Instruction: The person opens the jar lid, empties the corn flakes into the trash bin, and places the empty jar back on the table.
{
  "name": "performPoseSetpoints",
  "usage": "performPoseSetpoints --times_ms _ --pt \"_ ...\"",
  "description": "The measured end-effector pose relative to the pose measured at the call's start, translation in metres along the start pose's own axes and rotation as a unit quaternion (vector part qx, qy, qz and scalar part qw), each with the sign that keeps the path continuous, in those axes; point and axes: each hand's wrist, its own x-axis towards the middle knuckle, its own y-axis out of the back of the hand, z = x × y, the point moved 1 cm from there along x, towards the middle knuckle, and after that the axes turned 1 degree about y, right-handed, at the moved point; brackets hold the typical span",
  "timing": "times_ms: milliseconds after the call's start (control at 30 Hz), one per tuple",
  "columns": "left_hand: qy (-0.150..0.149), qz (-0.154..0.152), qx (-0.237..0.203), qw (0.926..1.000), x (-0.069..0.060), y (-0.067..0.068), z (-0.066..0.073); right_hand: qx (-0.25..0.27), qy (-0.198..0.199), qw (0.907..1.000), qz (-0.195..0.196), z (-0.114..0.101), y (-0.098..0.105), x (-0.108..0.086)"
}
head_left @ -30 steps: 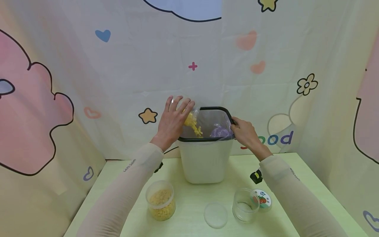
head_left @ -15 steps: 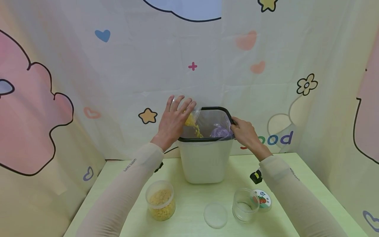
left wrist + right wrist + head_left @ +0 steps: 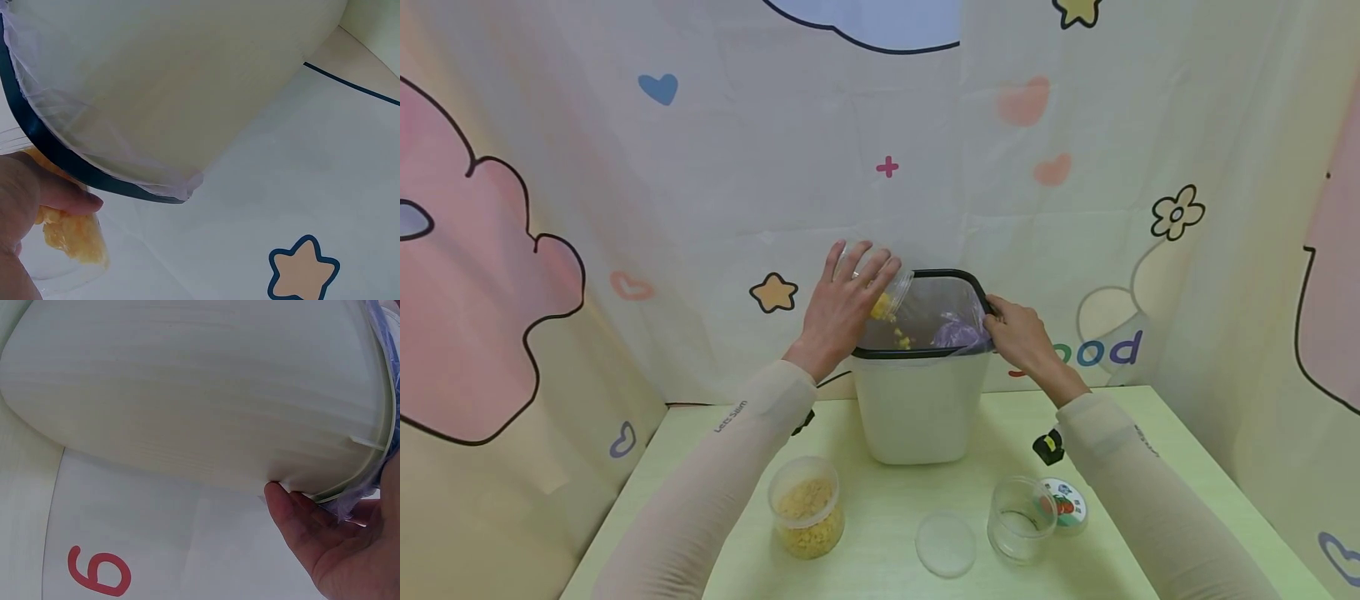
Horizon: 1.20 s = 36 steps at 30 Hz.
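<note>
My left hand (image 3: 842,304) grips a clear plastic jar (image 3: 898,290), tipped with its mouth down over the left side of a white trash bin (image 3: 921,408). Yellow crumbly bits (image 3: 901,339) drop from the jar into the bin; in the left wrist view, yellow chunks (image 3: 75,240) still sit inside it beside my thumb. A black rim and a thin purple bag (image 3: 958,330) line the bin's top. At the right of that rim, my right hand (image 3: 1018,332) pinches the edge, fingers on the outer wall in the right wrist view.
On the table (image 3: 880,575), an open tub of yellow crumbs (image 3: 808,517) stands front left. A translucent lid (image 3: 946,545) lies flat in the middle. To its right are a clear jar (image 3: 1021,521) and a printed lid (image 3: 1067,506). A patterned curtain (image 3: 737,183) hangs behind the bin.
The left hand has tipped the jar slightly further and shifted a little right. Fewer yellow bits show in the jar's mouth, and the falling stream is thinner. The right hand stays put.
</note>
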Motion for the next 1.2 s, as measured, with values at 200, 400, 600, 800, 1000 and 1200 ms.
performPoseSetpoints --times_ms 200,400,600,800,1000,1200 --pt "-0.002 -0.001 0.002 1.0000 0.0006 -0.0002 0.0007 0.004 -0.003 1.0000 -0.001 0.0001 0.0002 0.0005" --pt "-0.006 -0.002 0.008 0.9999 0.0004 -0.0006 0.0016 0.002 -0.002 1.0000 -0.003 0.0002 -0.0005 0.0005" --pt "-0.010 0.003 0.001 0.9999 0.0011 -0.0018 0.0026 0.000 -0.001 1.0000 -0.003 0.0006 -0.0003 0.0006" --pt "-0.016 -0.001 0.006 0.9999 0.0022 -0.0015 0.0036 -0.001 -0.003 1.0000 -0.005 0.0007 0.0000 0.0006" --pt "-0.026 -0.008 0.024 0.9993 0.0036 0.0001 0.0046 -0.005 -0.002 1.0000 -0.006 0.0006 0.0004 0.0006" --pt "-0.035 -0.007 0.037 0.9987 0.0039 -0.0008 0.0055 -0.006 -0.002 1.0000 -0.007 0.0008 0.0005 0.0010"
